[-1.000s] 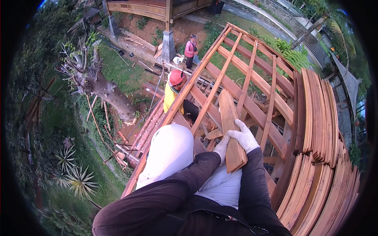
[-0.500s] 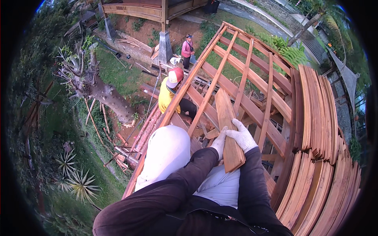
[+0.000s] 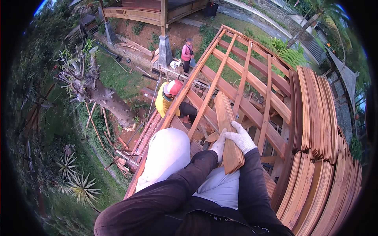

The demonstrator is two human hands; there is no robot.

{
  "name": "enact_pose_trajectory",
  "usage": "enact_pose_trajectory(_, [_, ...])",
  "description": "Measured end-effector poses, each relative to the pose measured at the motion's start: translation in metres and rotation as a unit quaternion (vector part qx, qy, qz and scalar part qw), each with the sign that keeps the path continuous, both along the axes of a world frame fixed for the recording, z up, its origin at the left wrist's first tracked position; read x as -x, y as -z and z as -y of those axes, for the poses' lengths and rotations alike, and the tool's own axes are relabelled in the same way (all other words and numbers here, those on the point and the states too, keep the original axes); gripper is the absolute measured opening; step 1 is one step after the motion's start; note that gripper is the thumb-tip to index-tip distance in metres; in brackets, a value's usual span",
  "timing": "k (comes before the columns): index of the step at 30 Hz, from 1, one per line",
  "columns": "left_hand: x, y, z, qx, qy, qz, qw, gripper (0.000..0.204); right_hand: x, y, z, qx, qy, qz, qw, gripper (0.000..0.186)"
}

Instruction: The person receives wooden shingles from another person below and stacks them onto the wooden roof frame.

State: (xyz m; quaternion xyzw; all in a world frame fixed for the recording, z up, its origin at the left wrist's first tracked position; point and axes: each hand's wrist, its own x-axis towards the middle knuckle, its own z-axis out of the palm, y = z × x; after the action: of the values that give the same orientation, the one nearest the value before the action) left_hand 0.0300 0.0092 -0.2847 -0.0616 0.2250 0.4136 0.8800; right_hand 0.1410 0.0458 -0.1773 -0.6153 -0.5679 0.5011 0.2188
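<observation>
A small bundle of flat brown wooden shingles is held upright-slanted in front of my lap, its pointed near end toward me. My left hand, in a white glove, closes on the bundle's left edge. The white-gloved right hand grips its right edge, thumb reaching over the upper face. How many pieces are in the bundle I cannot tell. Beneath and beyond it runs the open roof frame of rafters and thin battens. My pale-trousered knee is bent up at the left.
Overlapping rows of shingles cover the right side. A co-worker in a yellow top and red-white cap is below the frame's left edge; another person in pink stands farther off. A cut tree trunk lies left, beyond the drop.
The bundle and both my hands stay nearly still. The co-worker in yellow has leaned slightly left and down, and the person in pink has shifted posture.
</observation>
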Motion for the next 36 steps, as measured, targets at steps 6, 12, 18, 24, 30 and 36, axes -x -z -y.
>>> enact_pose_trajectory(6, [-0.004,-0.016,0.006,-0.001,0.019,-0.022,1.0,0.067,-0.009,0.002,0.006,0.013,0.039,-0.052,0.998,0.089])
enact_pose_trajectory(12, [0.022,-0.029,0.006,-0.097,0.04,-0.09,0.99,0.073,0.012,-0.013,0.018,-0.018,0.045,-0.004,0.999,0.093])
enact_pose_trajectory(18, [0.06,-0.015,0.006,-0.191,0.119,-0.136,0.965,0.076,0.02,-0.039,0.064,0.02,0.14,-0.064,0.988,0.118])
enact_pose_trajectory(24, [0.06,-0.055,0.018,-0.221,0.183,-0.201,0.937,0.079,0.03,-0.076,0.128,0.078,0.182,-0.104,0.975,0.128])
enact_pose_trajectory(30, [0.001,-0.106,0.031,-0.293,0.235,-0.273,0.886,0.08,0.028,-0.067,0.162,0.149,0.196,-0.086,0.965,0.085])
enact_pose_trajectory(36, [-0.019,-0.155,0.032,-0.376,0.229,-0.338,0.832,0.08,-0.008,-0.103,0.184,-0.124,-0.069,-0.192,0.971,0.035])
